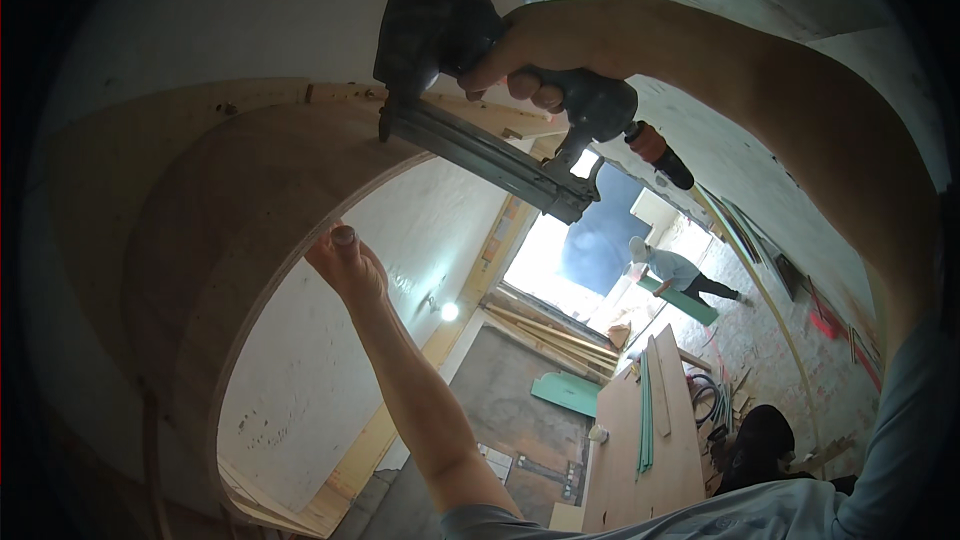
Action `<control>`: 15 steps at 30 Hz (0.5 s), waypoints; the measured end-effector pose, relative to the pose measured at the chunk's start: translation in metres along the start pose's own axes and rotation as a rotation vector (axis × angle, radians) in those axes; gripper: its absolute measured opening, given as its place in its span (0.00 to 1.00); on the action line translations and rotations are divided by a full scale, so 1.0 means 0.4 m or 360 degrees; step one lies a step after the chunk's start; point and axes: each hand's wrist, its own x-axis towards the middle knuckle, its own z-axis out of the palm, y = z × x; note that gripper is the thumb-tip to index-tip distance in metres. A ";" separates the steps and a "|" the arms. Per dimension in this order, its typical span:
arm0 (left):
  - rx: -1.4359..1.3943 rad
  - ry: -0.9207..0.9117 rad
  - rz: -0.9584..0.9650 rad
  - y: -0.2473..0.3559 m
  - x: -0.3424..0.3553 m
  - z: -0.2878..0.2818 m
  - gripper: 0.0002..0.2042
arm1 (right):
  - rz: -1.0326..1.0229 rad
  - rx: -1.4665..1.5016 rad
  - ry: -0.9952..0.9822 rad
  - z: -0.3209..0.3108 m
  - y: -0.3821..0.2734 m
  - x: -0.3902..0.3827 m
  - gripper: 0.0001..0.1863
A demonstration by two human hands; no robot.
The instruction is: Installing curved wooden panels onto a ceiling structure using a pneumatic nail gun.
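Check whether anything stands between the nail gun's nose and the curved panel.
Nothing visible does. The nail gun in the right hand overlaps the curved panel in view; whether its nose touches cannot be told. The left hand is at the panel's edge lower down, away from the nose.

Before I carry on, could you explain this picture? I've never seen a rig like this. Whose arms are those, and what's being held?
There's no machine arm here: these are a person's bare arms, seen by a wide fisheye camera on their head, so straight edges bend. The right hand grips a dark nail gun; its nose is at the curved wooden panel, though I can't tell whether they touch. The left hand is at the panel's edge, its exact grip unclear. Below, green strips lie on a wooden work surface. Farther off, another person holds a green board.
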 end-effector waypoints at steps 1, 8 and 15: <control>0.0043 -0.0019 -0.0036 0.002 -0.001 -0.002 0.33 | 0.0013 0.0019 -0.0012 -0.001 0.003 0.000 0.17; -0.0028 -0.0057 0.0083 0.004 0.006 0.015 0.35 | 0.0094 0.0186 -0.0130 -0.041 0.028 0.026 0.16; -0.0023 -0.0136 0.0143 0.010 0.008 0.014 0.37 | 0.0067 0.0153 0.0015 -0.044 0.069 0.051 0.15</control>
